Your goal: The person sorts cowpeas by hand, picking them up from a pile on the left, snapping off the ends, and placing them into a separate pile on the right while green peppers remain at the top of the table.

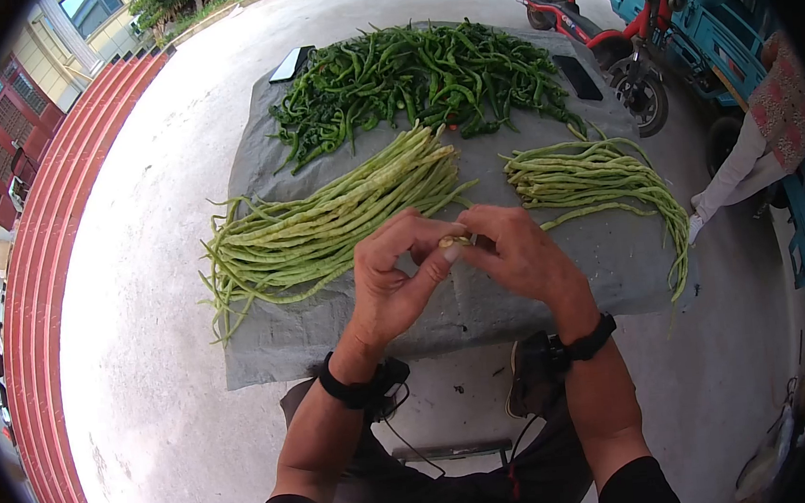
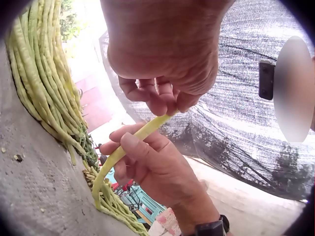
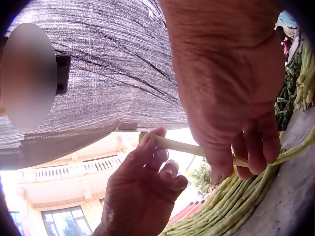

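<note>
Peppers (image 1: 417, 75) behind two bean bundles (image 1: 324, 220) on cloth (image 1: 602, 264).

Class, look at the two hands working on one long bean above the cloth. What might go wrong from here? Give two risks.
1. Both the left hand and the right hand pinch the bean near one end, so it may snap where they don't intend.
2. The rest of the bean hangs free towards the bean pile; it could drag over the pile and disturb it, or slip onto the grey cloth.
</note>
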A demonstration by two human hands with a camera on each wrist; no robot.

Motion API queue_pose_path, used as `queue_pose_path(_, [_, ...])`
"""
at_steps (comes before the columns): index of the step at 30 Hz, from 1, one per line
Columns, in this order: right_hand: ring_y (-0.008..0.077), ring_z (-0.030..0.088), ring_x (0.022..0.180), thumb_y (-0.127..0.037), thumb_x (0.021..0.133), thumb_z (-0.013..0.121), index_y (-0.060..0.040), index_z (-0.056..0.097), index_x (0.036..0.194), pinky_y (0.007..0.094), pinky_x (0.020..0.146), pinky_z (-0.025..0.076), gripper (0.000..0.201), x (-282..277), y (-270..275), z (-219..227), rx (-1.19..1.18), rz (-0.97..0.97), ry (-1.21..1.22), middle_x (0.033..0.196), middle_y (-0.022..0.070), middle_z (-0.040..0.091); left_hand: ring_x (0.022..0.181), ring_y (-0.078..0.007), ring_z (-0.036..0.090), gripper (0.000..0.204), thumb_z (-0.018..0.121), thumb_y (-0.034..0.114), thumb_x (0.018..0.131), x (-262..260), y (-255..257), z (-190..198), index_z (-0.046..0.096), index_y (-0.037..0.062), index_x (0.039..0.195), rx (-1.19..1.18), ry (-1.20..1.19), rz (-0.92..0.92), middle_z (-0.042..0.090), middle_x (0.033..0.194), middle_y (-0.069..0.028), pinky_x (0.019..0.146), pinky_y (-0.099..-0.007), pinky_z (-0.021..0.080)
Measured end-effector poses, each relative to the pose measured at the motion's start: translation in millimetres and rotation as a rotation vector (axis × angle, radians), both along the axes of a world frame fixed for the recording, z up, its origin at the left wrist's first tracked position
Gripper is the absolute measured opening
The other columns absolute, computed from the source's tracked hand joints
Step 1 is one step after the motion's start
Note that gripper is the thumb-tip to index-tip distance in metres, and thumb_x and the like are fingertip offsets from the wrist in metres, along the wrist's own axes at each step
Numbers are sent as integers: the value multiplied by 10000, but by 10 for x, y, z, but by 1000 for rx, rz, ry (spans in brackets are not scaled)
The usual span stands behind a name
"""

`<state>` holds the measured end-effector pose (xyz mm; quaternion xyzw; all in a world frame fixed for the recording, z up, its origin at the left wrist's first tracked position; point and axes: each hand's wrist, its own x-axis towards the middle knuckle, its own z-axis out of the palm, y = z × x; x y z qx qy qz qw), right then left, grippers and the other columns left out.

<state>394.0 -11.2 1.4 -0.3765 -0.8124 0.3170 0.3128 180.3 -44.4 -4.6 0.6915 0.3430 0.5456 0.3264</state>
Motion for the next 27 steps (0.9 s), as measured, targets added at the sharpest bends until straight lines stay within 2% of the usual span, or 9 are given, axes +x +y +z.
queue_pose_path(5, [308, 676, 782, -115, 940, 786, 22, 695, 1070, 435, 735, 532, 209, 13, 25, -64, 24, 14, -10, 890, 171, 670, 801, -76, 594, 174, 794, 53, 984, -12, 18, -59, 778, 16, 1153, -55, -83, -7, 708, 946, 0, 756, -261, 490])
queue_pose_path(7, [253, 679, 763, -114, 968, 776, 19, 702, 1076, 396, 712, 532, 186, 9, 23, -57, -11, 30, 46, 893, 136, 689, 811, -61, 615, 214, 788, 70, 997, 20, 22, -79, 765, 20, 1204, -126, -191, -5, 717, 958, 2, 736, -248, 503])
queue_pose_path(8, [226, 680, 754, -113, 983, 771, 18, 706, 1079, 376, 700, 532, 176, 6, 17, -52, -29, 36, 74, 895, 119, 699, 859, -71, 629, 236, 767, 97, 1020, 10, 38, -95, 743, 18, 1240, -141, -177, -14, 722, 994, -2, 777, -255, 508])
queue_pose_path(11, [135, 670, 739, -124, 1042, 739, 15, 724, 1093, 304, 677, 538, 149, -35, -65, 43, -396, 72, 395, 955, 70, 740, 995, -109, 662, 301, 688, 190, 1088, -5, 87, -138, 684, 12, 1331, -220, -185, -58, 731, 1093, -20, 898, -284, 516])
queue_pose_path(14, [94, 667, 740, -140, 1094, 685, 15, 727, 1139, 267, 679, 557, 167, -5, -45, 97, -393, 149, 634, 1024, 77, 764, 1090, -157, 672, 362, 579, 289, 1147, 42, 86, -142, 652, 11, 1368, -356, -263, -138, 730, 1149, -50, 986, -321, 513])
queue_pose_path(16, [109, 669, 764, -173, 1121, 637, 18, 706, 1181, 280, 692, 569, 212, 23, -24, 94, -417, 132, 747, 1045, 107, 752, 1112, -182, 673, 401, 512, 336, 1173, 75, 66, -118, 648, 10, 1364, -431, -292, -196, 728, 1154, -68, 1011, -342, 515])
queue_pose_path(19, [122, 679, 769, -201, 1139, 609, 15, 705, 1211, 286, 705, 583, 247, 72, 27, 74, -458, 85, 924, 1049, 134, 761, 1068, -182, 689, 423, 471, 365, 1185, 87, 84, -177, 666, 14, 1316, -550, -296, -416, 738, 1115, -79, 1010, -356, 527])
queue_pose_path(25, [135, 684, 763, -228, 1143, 605, -1, 718, 1224, 304, 696, 580, 266, 325, 181, 4, -412, -39, 1126, 1073, 151, 772, 820, -118, 657, 357, 523, 327, 1176, 38, 85, -130, 713, 27, 1204, -563, -191, -425, 681, 880, -27, 778, -287, 550])
queue_pose_path(27, [136, 683, 767, -224, 1139, 615, -5, 713, 1233, 310, 695, 573, 258, 513, 252, -13, -382, -85, 1196, 1081, 149, 773, 745, -92, 611, 364, 526, 333, 1174, 3, 82, -124, 719, 26, 1204, -573, -171, -380, 648, 831, -10, 692, -258, 507])
